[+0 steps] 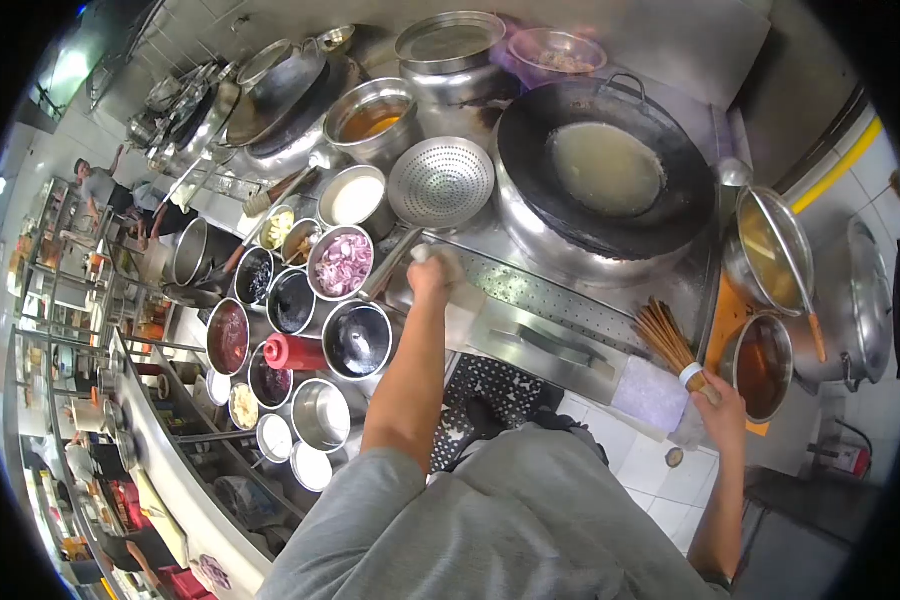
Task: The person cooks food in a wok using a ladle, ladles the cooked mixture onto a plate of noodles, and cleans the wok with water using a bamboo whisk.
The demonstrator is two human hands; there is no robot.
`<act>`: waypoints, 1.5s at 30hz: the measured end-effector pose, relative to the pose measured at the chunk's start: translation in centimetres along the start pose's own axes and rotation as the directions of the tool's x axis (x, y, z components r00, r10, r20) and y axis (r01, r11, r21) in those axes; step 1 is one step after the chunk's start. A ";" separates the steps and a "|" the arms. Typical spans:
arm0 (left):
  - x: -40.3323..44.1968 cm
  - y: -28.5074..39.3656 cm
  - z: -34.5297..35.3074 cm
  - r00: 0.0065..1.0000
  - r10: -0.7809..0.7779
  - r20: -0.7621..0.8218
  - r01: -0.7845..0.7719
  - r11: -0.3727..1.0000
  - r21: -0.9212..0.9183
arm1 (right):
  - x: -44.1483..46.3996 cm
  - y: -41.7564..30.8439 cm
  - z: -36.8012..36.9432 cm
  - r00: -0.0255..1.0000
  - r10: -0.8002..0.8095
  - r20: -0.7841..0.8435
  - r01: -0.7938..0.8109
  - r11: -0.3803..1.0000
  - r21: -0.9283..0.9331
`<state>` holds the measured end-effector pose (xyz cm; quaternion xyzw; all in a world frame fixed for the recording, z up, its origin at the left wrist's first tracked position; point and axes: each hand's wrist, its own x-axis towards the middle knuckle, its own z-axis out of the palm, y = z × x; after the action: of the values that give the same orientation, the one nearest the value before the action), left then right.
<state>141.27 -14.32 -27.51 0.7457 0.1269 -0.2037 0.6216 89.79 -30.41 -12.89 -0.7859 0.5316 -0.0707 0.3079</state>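
My right hand (722, 400) is closed around the banded handle end of a bamboo wok brush (667, 335), its bristles pointing up and left over the stove's front edge. Beside that hand lies a folded pale cloth (650, 395). My left hand (430, 278) is closed on what looks like a whitish cloth (453, 265), near the handle of a perforated strainer (442, 183); the grip is partly hidden. A large black wok (530, 150) with cloudy liquid (608, 170) sits on the burner ahead.
Left are several metal containers, including one of chopped onions (340, 262), and a red squeeze bottle (295, 351). At right stand a pot of brown liquid (763, 368) and a pot with a ladle (785, 250). A perforated drain strip (530, 292) runs before the wok. Other people work far left.
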 end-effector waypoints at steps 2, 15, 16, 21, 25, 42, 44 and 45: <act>-0.8 0.3 0.0 0.956 0.251 0.149 -0.271 0.952 0.138 | -0.3 -0.3 -1.0 0.997 -0.067 0.025 0.067 0.998 -0.017; -12.2 -6.2 -5.4 0.697 0.576 0.427 -0.717 0.556 0.420 | 7.7 -16.9 11.7 0.797 -0.572 0.193 0.603 0.765 -0.225; -12.5 -5.9 -5.1 0.723 0.526 0.447 -0.689 0.590 0.421 | 8.6 -16.8 12.6 0.793 -0.548 0.265 0.609 0.730 -0.310; -11.5 -5.2 -5.9 0.780 0.350 0.519 -0.589 0.692 0.418 | 5.7 -11.9 0.6 0.842 -0.225 0.491 0.493 0.691 -0.529; -9.8 -4.5 -6.2 0.796 0.233 0.559 -0.519 0.738 0.431 | 5.2 -8.6 -6.7 0.920 -0.018 0.392 0.318 0.622 -0.716; -15.9 3.4 -9.1 0.521 0.648 0.556 -0.853 0.377 0.361 | -2.1 -10.7 -13.9 0.995 -0.037 -0.092 0.010 0.962 -0.271; -16.5 3.9 -9.9 0.545 0.655 0.523 -0.837 0.382 0.393 | -0.8 -12.2 -14.7 0.943 -0.222 -0.249 0.218 0.975 -0.043; -17.1 4.5 -9.6 0.547 0.657 0.519 -0.837 0.412 0.361 | 0.9 -14.2 -14.6 0.968 -0.149 -0.202 0.146 0.989 -0.029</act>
<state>129.58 -4.67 -14.29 0.8297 -0.3862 -0.0373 0.4013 94.99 -33.67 6.56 -0.8140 0.5010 -0.1699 0.2400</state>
